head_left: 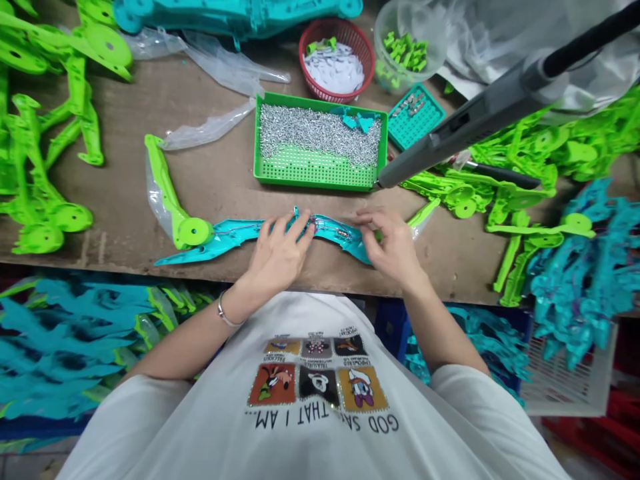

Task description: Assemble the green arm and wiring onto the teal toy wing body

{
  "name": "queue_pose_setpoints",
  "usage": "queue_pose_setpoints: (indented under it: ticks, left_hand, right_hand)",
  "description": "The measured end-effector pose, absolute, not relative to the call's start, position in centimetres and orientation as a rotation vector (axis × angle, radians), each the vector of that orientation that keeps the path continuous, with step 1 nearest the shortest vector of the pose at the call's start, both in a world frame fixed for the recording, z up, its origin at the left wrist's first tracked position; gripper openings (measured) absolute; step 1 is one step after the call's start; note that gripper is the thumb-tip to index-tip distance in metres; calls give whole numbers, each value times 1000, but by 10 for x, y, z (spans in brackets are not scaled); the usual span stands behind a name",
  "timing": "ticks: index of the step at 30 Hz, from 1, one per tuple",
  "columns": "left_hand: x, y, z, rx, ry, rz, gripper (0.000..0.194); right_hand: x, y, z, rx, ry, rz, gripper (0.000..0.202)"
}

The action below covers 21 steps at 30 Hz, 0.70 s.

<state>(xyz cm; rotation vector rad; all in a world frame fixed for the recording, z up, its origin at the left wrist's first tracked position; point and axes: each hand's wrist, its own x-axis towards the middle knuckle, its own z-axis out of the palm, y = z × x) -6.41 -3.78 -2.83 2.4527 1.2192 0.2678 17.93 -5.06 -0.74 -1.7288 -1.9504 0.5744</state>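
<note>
A long, curved blue plastic shell [240,230], which looks like half of a toy bow, lies hollow side up near the table's front edge. Thin dark string and a small spring show inside it. My left hand [280,252] grips the shell's middle, fingers bent over it. At the shell's right end, my right hand [393,245] is closed around the joint with a green arm [424,213], hiding most of that joint. Another green arm [167,190], edged with clear plastic, joins the shell's left end.
Beyond the shell stands a green tray [320,175] of small screws. A grey power screwdriver [450,127] slants in from the upper right. Farther back are a red basket [303,57], a clear tub [385,63] and a teal tray [433,110]. Green parts [60,220] lie on both sides.
</note>
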Motion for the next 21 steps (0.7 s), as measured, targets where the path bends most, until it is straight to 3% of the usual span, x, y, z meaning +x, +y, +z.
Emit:
queue_pose_setpoints:
  ticks: [21]
  left_hand:
    - [-65, -41, -40, 2468, 1282, 335, 40]
  right_hand:
    - [150, -45, -20, -1784, -2246, 459, 40]
